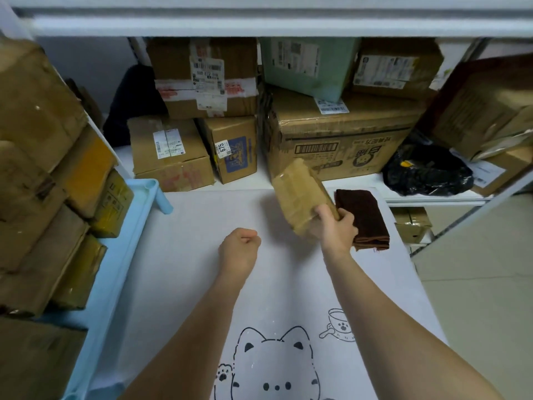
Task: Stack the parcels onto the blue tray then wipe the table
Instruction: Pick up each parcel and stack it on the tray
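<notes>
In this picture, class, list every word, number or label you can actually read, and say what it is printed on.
"675": white sticker on the small box with the blue panel.
Large Chinese characters and a barcode, upside down, on the big carton: not readable with certainty.
Red print on the tape of the upper box: blurred.
Shipping labels on the green parcel and other shelf boxes: too small.
Parcel in the right hand: no visible text.

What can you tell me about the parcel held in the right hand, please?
The parcel is a small, flat brown package, apparently cardboard or paper wrapped in glossy tape. The right hand grips its near end, holding it tilted and lifted above the table, beside the folded dark brown cloth. Motion blurs its surface, so no label is readable.
</notes>
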`<state>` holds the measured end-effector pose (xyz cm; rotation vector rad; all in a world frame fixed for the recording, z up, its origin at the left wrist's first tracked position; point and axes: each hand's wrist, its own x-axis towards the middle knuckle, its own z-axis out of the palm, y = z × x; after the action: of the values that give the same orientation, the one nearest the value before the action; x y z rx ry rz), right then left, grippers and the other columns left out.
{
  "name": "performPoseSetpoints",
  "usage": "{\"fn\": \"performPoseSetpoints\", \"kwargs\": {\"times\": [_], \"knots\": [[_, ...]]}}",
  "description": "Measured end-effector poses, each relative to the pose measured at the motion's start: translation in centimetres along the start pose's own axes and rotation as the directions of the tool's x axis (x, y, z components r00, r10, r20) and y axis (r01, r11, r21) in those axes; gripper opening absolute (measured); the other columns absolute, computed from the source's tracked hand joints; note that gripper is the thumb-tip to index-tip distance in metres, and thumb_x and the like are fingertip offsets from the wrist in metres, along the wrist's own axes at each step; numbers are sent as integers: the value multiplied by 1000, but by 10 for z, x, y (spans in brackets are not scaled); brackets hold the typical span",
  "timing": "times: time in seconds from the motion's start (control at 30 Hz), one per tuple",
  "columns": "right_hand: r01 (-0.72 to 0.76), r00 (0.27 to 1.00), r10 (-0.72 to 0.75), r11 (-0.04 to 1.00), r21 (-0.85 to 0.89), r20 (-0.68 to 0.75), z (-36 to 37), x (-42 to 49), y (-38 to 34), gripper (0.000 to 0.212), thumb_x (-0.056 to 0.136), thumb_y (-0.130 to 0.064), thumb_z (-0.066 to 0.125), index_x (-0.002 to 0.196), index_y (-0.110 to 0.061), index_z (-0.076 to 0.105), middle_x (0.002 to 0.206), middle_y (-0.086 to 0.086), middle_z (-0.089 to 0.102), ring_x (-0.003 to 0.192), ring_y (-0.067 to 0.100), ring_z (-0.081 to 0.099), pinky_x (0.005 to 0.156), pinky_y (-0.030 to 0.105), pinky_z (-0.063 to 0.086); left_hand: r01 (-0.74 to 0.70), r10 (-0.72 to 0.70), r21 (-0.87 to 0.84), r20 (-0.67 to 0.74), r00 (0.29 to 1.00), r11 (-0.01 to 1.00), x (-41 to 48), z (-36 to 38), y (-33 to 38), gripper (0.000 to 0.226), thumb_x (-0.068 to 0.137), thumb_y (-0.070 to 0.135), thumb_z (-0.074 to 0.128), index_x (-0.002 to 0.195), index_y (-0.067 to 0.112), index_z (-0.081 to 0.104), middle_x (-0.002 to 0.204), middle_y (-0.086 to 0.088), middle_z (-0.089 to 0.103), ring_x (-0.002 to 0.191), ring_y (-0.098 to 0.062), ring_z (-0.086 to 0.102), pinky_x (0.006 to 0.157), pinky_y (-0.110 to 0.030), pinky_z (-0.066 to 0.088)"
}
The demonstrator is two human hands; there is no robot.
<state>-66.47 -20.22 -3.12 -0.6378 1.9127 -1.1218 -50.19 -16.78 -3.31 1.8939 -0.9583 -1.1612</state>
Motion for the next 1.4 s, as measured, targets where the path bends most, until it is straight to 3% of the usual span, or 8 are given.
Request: {"fn": "performPoseSetpoints", "kwargs": {"times": [0.1, 0.2, 0.33, 0.53, 0.83, 1.0, 1.17, 1.4], "knots": [[-77, 992, 55, 978, 193, 118, 2, -24, -7, 39, 79, -43, 58, 104, -12, 62, 102, 3, 58, 83, 18, 53, 69, 30, 42, 20, -21, -39, -22, 1000, 999, -5, -22, 5, 11, 88, 14, 56, 82, 21, 62, 98, -7, 65, 92, -24, 60, 83, -33, 49], [-148, 975, 101, 961, 232, 199, 4, -49, -12, 27, 82, -48, 51, 78, -23, 60, 89, -1, 61, 82, 16, 54, 80, 36, 45, 22, -27, -77, -57, 998, 997, -11, -44, 12, 12, 89, 17, 52, 82, 22, 61, 98, -7, 64, 98, -28, 61, 86, -39, 50], [-241, 937, 148, 929, 280, 315, 0, -74, -15, 34, 82, -53, 50, 90, -22, 62, 96, 0, 64, 86, 16, 58, 74, 31, 42, -38, 18, -163, -125, 992, 986, -21, -66, 26, 15, 94, 22, 44, 99, 16, 57, 95, -5, 57, 86, -24, 59, 77, -34, 47], [-298, 884, 187, 931, 209, 429, -12, -107, -15, 50, 79, -61, 45, 87, -14, 57, 75, 7, 58, 70, 21, 53, 61, 26, 37, -142, 128, -81, -158, 979, 987, -44, -99, 36, 40, 97, 34, 34, 128, 17, 53, 121, -2, 53, 116, -24, 49, 101, -37, 39], [-404, 836, 314, 907, 119, 449, -19, -144, -20, 75, 73, -84, 38, 76, -11, 55, 54, 4, 62, 61, 18, 55, 61, 24, 41, -238, 245, -190, 15, 969, 952, -84, -137, 31, 23, 98, 23, 42, 107, 29, 62, 89, 10, 66, 77, 5, 55, 55, -8, 41], [-336, 825, 319, 941, -47, 467, -19, -155, -21, 86, 77, -86, 19, 77, -11, 61, 58, 6, 66, 62, 22, 63, 53, 22, 42, -208, 224, -215, 51, 973, 954, -93, -156, 27, 23, 98, 27, 44, 108, 22, 63, 88, 9, 67, 78, 0, 58, 65, -19, 44], [-254, 784, 352, 934, -253, 512, -16, -165, -23, 101, 82, -81, 7, 104, -1, 63, 82, 20, 72, 76, 39, 71, 58, 28, 52, -174, 180, -196, 13, 984, 965, -89, -169, 23, 27, 96, 38, 46, 106, 18, 61, 100, 0, 69, 87, -9, 60, 73, -26, 44], [-158, 879, 253, 955, -252, 405, -4, -161, -19, 67, 95, -59, 12, 92, -7, 54, 75, 14, 63, 63, 21, 59, 52, 22, 39, -163, 154, -82, -113, 982, 983, -82, -176, 21, 47, 90, 55, 44, 103, 15, 66, 107, -3, 67, 102, -23, 58, 87, -39, 48]]}}
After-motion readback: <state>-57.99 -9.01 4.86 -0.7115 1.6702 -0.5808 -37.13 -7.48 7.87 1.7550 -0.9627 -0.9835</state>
